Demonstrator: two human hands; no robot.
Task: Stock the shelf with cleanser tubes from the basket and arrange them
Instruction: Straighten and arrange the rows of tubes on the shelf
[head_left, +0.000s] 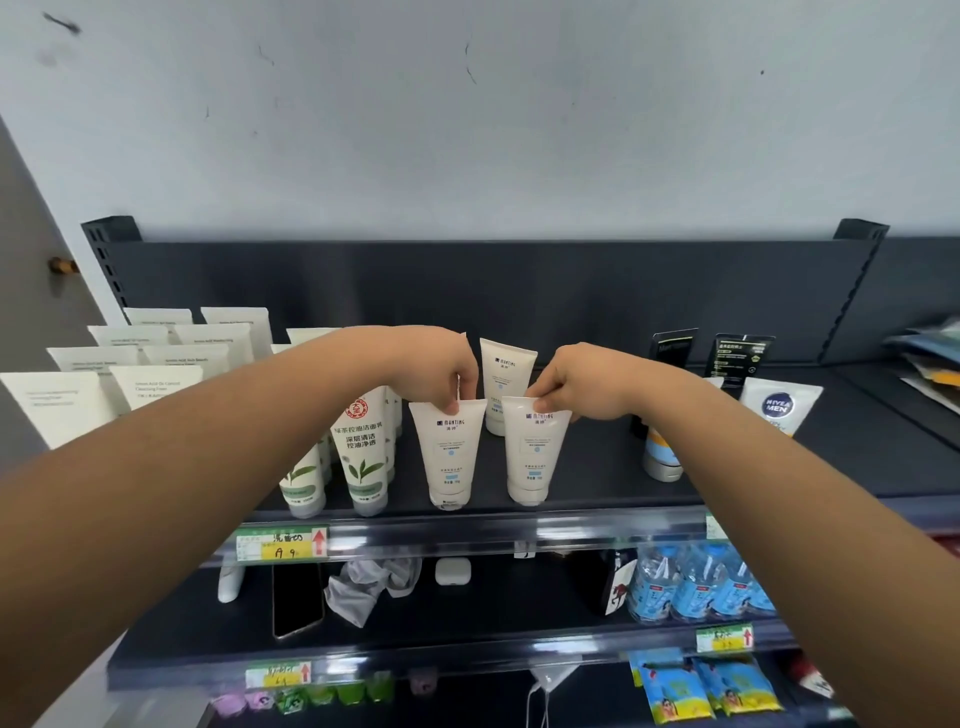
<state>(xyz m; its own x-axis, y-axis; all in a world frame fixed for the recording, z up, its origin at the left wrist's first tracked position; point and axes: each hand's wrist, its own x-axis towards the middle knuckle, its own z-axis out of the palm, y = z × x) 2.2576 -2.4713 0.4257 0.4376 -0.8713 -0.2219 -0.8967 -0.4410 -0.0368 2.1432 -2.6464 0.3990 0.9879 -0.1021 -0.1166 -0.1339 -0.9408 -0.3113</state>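
Two white cleanser tubes stand cap-down at the front of the dark top shelf (597, 467). My left hand (447, 371) pinches the top edge of the left tube (449, 457). The flat top of the right tube (535, 452) is pinched by my right hand (571, 387). A third white tube (505, 382) of the same kind stands behind them, between my hands. The basket is not in view.
Green-tea tubes (363, 452) stand just left of my left hand, with rows of cream tubes (150, 387) further left. A Nivea Men tube (779, 408), an orange-and-white tube and black boxes (740, 356) are at the right. Lower shelves hold water bottles (696, 582), a phone and packets.
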